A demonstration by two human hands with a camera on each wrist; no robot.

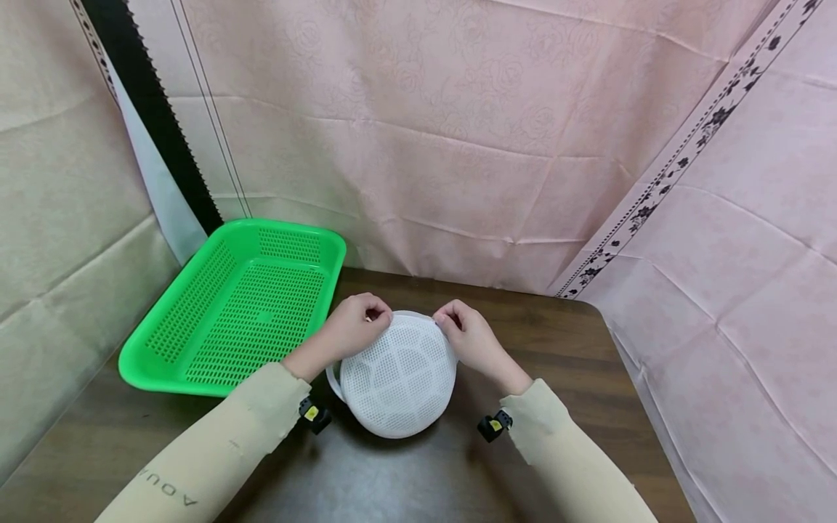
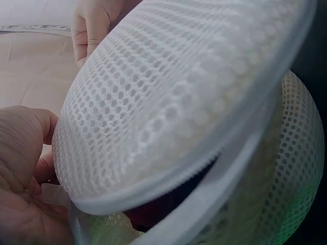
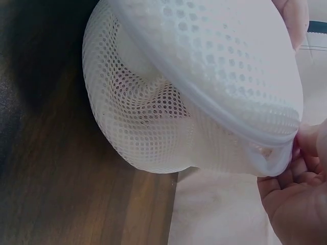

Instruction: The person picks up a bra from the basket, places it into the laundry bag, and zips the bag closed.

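Observation:
A round white mesh laundry bag (image 1: 400,378) stands on the table between my two hands, its padded mesh lid facing up. My left hand (image 1: 358,327) pinches its far left edge, thumb and fingertips at the rim. On the far right edge, my right hand (image 1: 472,338) pinches the rim between thumb and curled fingers. The left wrist view shows a gap between lid and body, with something dark red (image 2: 161,210) inside. Through the side mesh in the right wrist view, pale rounded contents (image 3: 134,53) show faintly.
A green plastic basket (image 1: 225,381) with slotted walls sits to the left, close by my left forearm. Pink patterned cloth (image 1: 458,145) hangs behind the brown wooden table (image 1: 562,341) and along both sides.

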